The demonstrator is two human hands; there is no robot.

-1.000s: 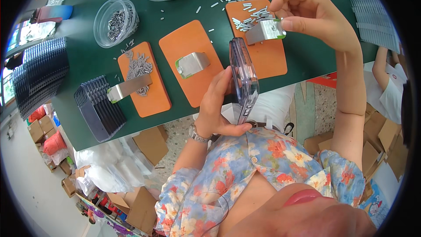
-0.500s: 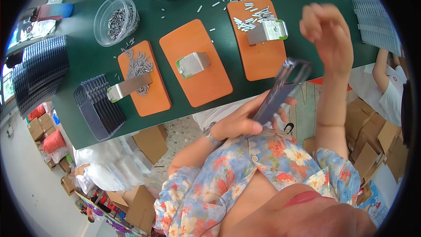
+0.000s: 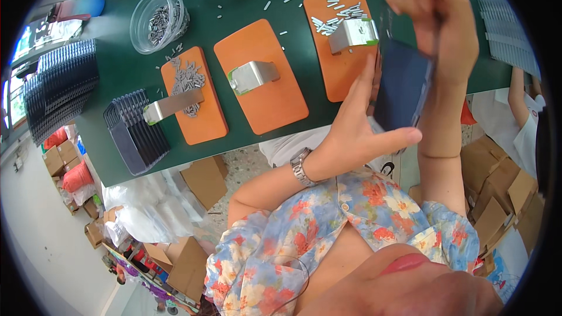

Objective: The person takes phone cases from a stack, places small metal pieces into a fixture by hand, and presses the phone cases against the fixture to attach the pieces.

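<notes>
Between left hand (image 3: 358,131) and right hand (image 3: 436,20): dark flat case (image 3: 401,88).

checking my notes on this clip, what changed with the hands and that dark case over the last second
The dark flat case went from edge-on to tilted, and now stands nearly upright with its broad face showing, further right. The right hand left the metal clip on the right orange board and now grips the case's top. The left hand kept its hold from below. Boards, pins and bowls stayed put.
</notes>
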